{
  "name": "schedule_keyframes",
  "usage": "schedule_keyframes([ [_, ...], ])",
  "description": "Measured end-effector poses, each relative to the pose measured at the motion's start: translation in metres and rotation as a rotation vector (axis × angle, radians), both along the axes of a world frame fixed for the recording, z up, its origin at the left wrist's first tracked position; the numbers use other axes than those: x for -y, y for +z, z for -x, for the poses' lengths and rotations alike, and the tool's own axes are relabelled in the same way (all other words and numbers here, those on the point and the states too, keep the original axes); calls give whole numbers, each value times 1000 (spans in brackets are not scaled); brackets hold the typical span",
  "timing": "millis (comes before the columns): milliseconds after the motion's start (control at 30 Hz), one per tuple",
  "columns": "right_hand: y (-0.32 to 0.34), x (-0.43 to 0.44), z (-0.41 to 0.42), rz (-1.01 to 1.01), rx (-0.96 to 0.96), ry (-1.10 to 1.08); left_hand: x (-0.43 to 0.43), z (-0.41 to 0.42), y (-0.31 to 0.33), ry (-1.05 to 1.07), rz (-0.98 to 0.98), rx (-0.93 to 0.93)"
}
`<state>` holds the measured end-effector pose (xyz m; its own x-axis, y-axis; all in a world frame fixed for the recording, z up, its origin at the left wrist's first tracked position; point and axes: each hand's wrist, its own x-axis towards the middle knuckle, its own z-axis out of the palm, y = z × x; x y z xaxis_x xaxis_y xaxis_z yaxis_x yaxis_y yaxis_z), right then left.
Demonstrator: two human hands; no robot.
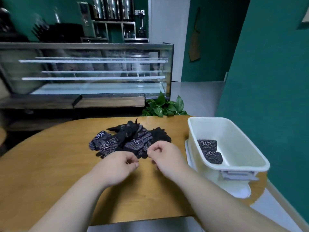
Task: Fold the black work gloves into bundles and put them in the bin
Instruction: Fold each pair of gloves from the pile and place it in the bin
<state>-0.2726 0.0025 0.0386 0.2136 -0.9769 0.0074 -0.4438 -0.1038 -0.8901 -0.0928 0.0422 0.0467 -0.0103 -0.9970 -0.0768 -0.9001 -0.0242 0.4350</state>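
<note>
From the head camera, a loose pile of black gloves lies on the wooden tabletop, toward its far edge. To the right, near the pile, stands a white bin with two folded bundles on its floor. The left hand is just in front of the pile, its fingers curled on nothing visible. The right hand is beside it, curled fingers at the pile's near edge; whether they pinch a glove I cannot tell.
</note>
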Motion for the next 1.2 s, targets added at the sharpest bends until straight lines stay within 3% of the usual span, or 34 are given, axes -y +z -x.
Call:
schedule_keyframes([
  [133,-41,-3,-31,-4,-111,-23,-12,-32,-35,75,-25,-49],
  [500,-114,37,-93,-58,-172,-51,-1,-105,-120,301,66,-262],
  [700,-111,59,-115,-48,-106,-129,21,-118,-129,295,120,-349],
  [1000,-104,91,-159,-46,-526,-164,33,-132,-128,322,179,-470],
  [1133,-100,82,-165,33,-479,-141,29,-146,-123,381,232,-535],
  [1200,-85,77,-160,45,-315,-150,29,-152,-119,428,280,-573],
])
